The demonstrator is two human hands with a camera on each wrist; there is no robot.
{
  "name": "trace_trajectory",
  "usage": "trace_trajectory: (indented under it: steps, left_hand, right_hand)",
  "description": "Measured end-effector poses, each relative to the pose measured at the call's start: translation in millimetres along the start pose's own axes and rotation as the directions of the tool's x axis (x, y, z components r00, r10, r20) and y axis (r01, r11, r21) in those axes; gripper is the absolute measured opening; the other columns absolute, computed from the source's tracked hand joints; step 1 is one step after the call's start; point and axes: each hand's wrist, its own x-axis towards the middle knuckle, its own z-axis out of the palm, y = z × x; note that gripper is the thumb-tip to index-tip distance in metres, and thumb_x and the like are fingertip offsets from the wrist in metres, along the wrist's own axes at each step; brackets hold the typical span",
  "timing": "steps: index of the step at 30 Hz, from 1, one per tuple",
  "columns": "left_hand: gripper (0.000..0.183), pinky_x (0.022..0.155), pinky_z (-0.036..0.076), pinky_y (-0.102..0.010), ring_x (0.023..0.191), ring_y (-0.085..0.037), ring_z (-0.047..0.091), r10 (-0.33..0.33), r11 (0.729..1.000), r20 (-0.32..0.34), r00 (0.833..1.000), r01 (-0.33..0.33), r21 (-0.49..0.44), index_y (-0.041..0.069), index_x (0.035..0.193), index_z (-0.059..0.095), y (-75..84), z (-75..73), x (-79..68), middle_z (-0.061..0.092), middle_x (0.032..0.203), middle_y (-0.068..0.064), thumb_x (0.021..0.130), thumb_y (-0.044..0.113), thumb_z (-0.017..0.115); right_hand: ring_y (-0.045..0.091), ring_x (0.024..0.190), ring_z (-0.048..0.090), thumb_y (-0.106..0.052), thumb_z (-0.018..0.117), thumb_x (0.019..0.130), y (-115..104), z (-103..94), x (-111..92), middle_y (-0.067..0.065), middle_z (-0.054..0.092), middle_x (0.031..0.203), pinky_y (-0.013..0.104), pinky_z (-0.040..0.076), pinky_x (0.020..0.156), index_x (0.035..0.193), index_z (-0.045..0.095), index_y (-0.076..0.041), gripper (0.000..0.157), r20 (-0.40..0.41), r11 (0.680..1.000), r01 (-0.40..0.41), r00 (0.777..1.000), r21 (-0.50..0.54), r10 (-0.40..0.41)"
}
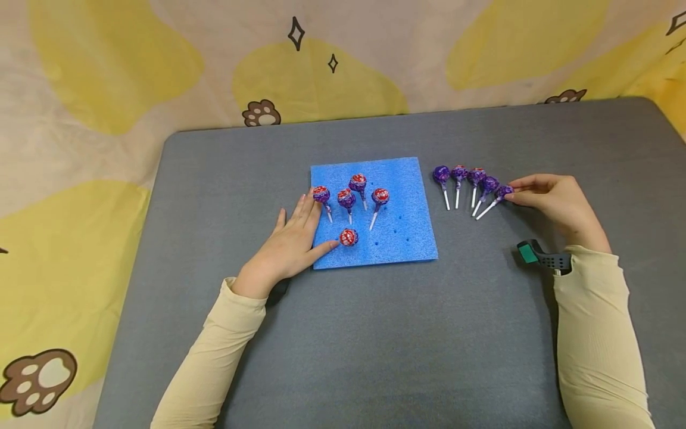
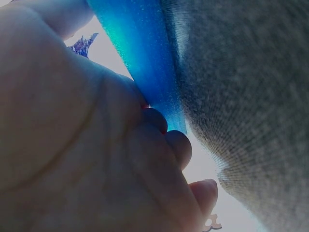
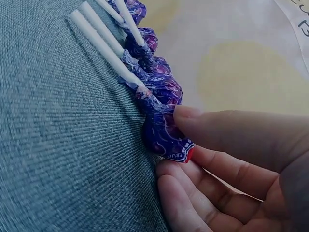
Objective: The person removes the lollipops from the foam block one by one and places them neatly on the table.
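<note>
A blue foam block [image 1: 412, 196] lies on the grey table. Several lollipops in purple and red wrappers stand in it, sticks down, one of them a front lollipop [image 1: 348, 237]. My left hand [image 1: 284, 250] rests along the block's left edge, its thumb reaching over the top near that lollipop; in the left wrist view, fingertips [image 2: 177, 147] touch the foam's side. To the right of the block, several purple lollipops [image 1: 458, 173] lie in a fanned row. My right hand [image 1: 557, 202] pinches the head of the rightmost lollipop [image 3: 161, 133] between thumb and fingers, its stick pointing away from the palm.
Small dark holes [image 1: 399, 217] dot the right part of the foam. A dark band with a green piece [image 1: 527, 253] sits at the right wrist. Behind the table [image 1: 375, 345] hangs a cream and yellow patterned cloth [image 1: 364, 83].
</note>
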Motion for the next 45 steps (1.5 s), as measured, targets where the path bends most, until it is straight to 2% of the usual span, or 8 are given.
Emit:
trace_trajectory:
  steps: [9,15,22,26,30,35,40,45]
  left_hand:
    - [0.085,0.11,-0.002,-0.055,0.142,-0.025,-0.012,-0.013,1.0,0.007,1.0,0.013,-0.003,0.001,0.15,0.004,-1.0,-0.6,0.4,-0.012,0.156,-0.012,0.095,0.053,0.042]
    - [0.085,0.11,-0.002,-0.055,0.142,-0.025,-0.011,-0.02,1.0,0.008,1.0,0.02,-0.004,0.001,0.15,0.005,-1.1,-1.2,-0.6,-0.012,0.156,-0.012,0.095,0.053,0.042]
    - [0.084,0.11,-0.002,-0.055,0.142,-0.026,-0.011,-0.022,1.0,0.005,1.0,0.022,-0.006,0.0,0.15,0.006,-2.1,-1.7,-2.3,-0.012,0.156,-0.012,0.095,0.053,0.042]
    - [0.084,0.109,-0.002,-0.057,0.143,-0.026,-0.01,-0.014,1.0,-0.006,1.0,0.014,-0.015,0.0,0.15,0.007,-2.1,-1.6,-2.7,-0.011,0.156,-0.012,0.095,0.052,0.043]
    - [0.084,0.11,-0.001,-0.057,0.143,-0.025,-0.01,-0.013,1.0,-0.004,1.0,0.013,-0.012,0.002,0.15,0.007,-0.7,-1.6,-1.9,-0.012,0.156,-0.011,0.095,0.054,0.042]
    - [0.085,0.11,-0.002,-0.056,0.143,-0.024,-0.011,-0.019,1.0,0.002,1.0,0.019,-0.006,0.002,0.15,0.007,-0.2,-1.5,-1.2,-0.013,0.156,-0.01,0.095,0.056,0.041]
    - [0.085,0.11,-0.002,-0.056,0.143,-0.024,-0.011,-0.026,1.0,0.005,1.0,0.026,-0.003,0.002,0.151,0.007,-0.7,-1.6,-0.9,-0.013,0.156,-0.009,0.095,0.056,0.041]
    - [0.085,0.11,-0.002,-0.055,0.143,-0.024,-0.011,-0.023,1.0,0.011,1.0,0.023,-0.005,0.002,0.15,0.006,0.7,-1.9,-0.1,-0.014,0.156,-0.009,0.095,0.055,0.041]
  right_hand:
    - [0.003,0.083,0.054,-0.026,0.074,0.083,-2,-1.2,1,-0.024,0.064,0.079,0.018,0.039,0.068,0.099,0.074,-0.017,0.018,-0.053,1.0,-0.003,0.999,0.007,0.003]
    - [0.001,0.077,0.06,-0.017,0.075,0.081,-12,4.1,-1,-0.019,0.067,0.079,0.013,0.045,0.065,0.102,0.072,-0.005,0.024,-0.168,0.991,0.06,0.985,0.12,-0.039]
    - [0.007,0.073,0.062,-0.003,0.076,0.078,-42,33.6,-5,-0.005,0.07,0.08,0.014,0.046,0.067,0.096,0.072,0.002,0.019,-0.322,0.887,0.255,0.938,0.385,-0.13]
    - [0.008,0.073,0.064,0.002,0.074,0.079,-63,71.3,-11,0.0,0.07,0.083,0.017,0.047,0.064,0.096,0.071,0.006,0.018,-0.201,0.839,0.311,0.949,0.447,-0.244]
    - [0.008,0.079,0.066,0.0,0.072,0.081,-84,110.4,-18,0.011,0.07,0.094,0.018,0.05,0.07,0.104,0.066,0.01,0.025,0.036,0.886,0.292,0.945,0.359,-0.326]
    - [0.007,0.082,0.067,0.001,0.07,0.082,-101,147.2,-18,0.024,0.067,0.101,0.02,0.051,0.075,0.109,0.062,0.011,0.029,0.265,0.929,0.217,0.917,0.301,-0.3]
    - [0.006,0.079,0.068,0.003,0.069,0.082,-104,167.3,-19,0.02,0.07,0.094,0.02,0.051,0.074,0.102,0.062,0.013,0.023,0.263,0.931,0.146,0.934,0.335,-0.241]
    - [0.003,0.076,0.067,-0.002,0.073,0.081,-104,174.9,-18,0.015,0.071,0.088,0.019,0.049,0.069,0.096,0.064,0.009,0.021,0.179,0.936,0.181,0.954,0.302,-0.242]
